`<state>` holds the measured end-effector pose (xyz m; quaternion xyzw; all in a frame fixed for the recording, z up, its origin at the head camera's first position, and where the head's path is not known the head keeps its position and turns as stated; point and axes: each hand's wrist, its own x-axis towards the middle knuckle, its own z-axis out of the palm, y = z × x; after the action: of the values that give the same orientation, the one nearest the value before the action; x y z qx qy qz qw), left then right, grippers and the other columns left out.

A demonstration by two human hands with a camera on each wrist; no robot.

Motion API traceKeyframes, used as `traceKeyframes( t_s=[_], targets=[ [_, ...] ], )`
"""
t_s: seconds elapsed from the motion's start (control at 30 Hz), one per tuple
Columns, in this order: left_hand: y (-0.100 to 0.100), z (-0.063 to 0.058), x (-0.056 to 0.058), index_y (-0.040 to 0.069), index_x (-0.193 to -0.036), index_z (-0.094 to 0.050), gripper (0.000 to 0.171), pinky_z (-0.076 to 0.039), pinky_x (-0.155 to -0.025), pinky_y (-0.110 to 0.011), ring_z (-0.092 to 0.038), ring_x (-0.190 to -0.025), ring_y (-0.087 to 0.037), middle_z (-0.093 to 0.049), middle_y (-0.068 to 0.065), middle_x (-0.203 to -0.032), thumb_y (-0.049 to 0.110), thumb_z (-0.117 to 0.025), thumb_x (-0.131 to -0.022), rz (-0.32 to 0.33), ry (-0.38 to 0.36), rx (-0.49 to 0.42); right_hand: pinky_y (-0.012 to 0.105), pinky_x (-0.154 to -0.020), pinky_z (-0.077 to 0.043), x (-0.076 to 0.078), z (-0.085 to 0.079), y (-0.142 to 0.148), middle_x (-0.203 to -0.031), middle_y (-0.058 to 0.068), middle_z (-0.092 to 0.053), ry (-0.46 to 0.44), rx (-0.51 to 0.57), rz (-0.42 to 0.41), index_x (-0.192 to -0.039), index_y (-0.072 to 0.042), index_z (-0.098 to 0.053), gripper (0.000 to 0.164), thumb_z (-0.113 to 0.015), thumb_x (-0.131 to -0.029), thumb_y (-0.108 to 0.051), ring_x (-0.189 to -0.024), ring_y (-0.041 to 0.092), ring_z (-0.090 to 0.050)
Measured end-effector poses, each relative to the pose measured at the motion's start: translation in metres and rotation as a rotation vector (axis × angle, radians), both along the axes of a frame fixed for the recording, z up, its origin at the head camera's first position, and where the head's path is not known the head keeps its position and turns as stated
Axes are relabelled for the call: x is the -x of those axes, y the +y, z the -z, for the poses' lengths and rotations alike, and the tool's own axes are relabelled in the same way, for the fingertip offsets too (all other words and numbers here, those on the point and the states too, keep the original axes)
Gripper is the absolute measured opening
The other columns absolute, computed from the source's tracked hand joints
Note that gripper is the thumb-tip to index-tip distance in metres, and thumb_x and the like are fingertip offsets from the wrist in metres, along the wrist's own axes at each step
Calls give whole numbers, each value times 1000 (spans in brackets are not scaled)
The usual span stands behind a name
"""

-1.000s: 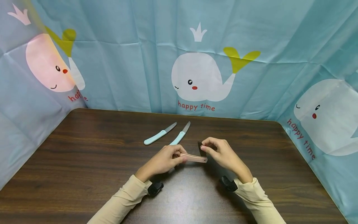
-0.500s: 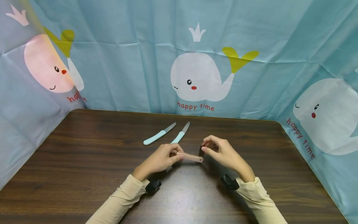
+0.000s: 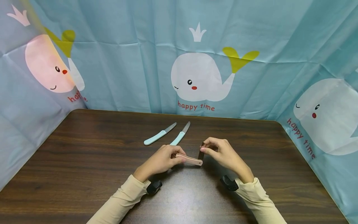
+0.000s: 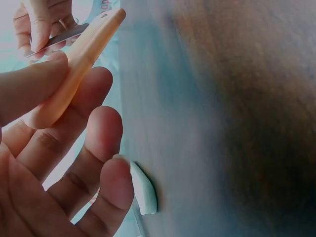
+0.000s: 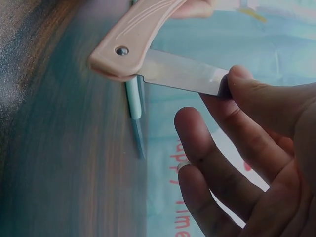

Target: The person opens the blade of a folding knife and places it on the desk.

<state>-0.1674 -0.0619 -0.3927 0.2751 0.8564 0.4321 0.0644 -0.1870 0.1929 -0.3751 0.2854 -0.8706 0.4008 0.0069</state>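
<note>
A folding knife with a pale pink handle (image 3: 189,159) is held between my two hands above the table. My left hand (image 3: 162,160) pinches the handle between thumb and fingers, near the end away from the pivot. The thumb and forefinger of my right hand (image 3: 222,154) pinch the blade (image 5: 182,72) toward its tip. In the right wrist view the blade stands out at an angle from the handle, partly unfolded at the riveted end. Beyond my left hand lies a light blue folding knife (image 3: 178,138) with its blade out, its handle's near end hidden behind that hand.
Another light blue folding knife (image 3: 155,137), also unfolded, lies to the left of the first one. Both rest on the dark wooden table (image 3: 84,161). A blue curtain printed with whales (image 3: 126,71) hangs behind the table's far edge.
The pink handle has shifted slightly left and toward me with my left hand. The blade has swung to a wider angle from the handle, while the right hand has barely moved.
</note>
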Motion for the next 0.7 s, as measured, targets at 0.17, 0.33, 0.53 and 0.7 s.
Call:
traceKeyframes(
  t_s=[0.17, 0.33, 0.53, 0.7],
  targets=[
    [-3, 1, 2, 15, -95, -76, 7, -36, -53, -17, -41, -57, 2, -63, 7, -70, 20, -73, -90, -5, 20, -9, 24, -67, -51, 0, 0, 2, -83, -1, -74, -9, 7, 16, -90, -11, -69, 5, -73, -90, -15, -74, 2, -63],
    [-5, -1, 4, 16, -93, -75, 6, -33, -51, -17, -38, -55, 2, -58, 10, -67, 20, -73, -90, -33, 37, -12, 24, -67, -52, 2, 0, 6, -85, 4, -75, -55, 46, 25, -92, -9, -69, 6, -72, -91, -14, -75, 7, -67],
    [-6, -3, 4, 15, -93, -75, 7, -33, -51, -17, -39, -55, 1, -58, 10, -67, 21, -74, -90, -85, 68, -38, 27, -70, -55, 3, -4, 13, -87, 15, -74, -120, 85, 30, -95, -9, -69, 6, -70, -92, -13, -77, 16, -71],
    [-9, -6, 4, 15, -96, -75, 7, -35, -50, -18, -42, -53, -1, -55, 7, -65, 19, -73, -90, -139, 57, -78, 24, -69, -52, 5, -8, 19, -88, 15, -73, -112, 74, 59, -96, -11, -70, 6, -71, -92, -16, -77, 11, -70]
  ],
)
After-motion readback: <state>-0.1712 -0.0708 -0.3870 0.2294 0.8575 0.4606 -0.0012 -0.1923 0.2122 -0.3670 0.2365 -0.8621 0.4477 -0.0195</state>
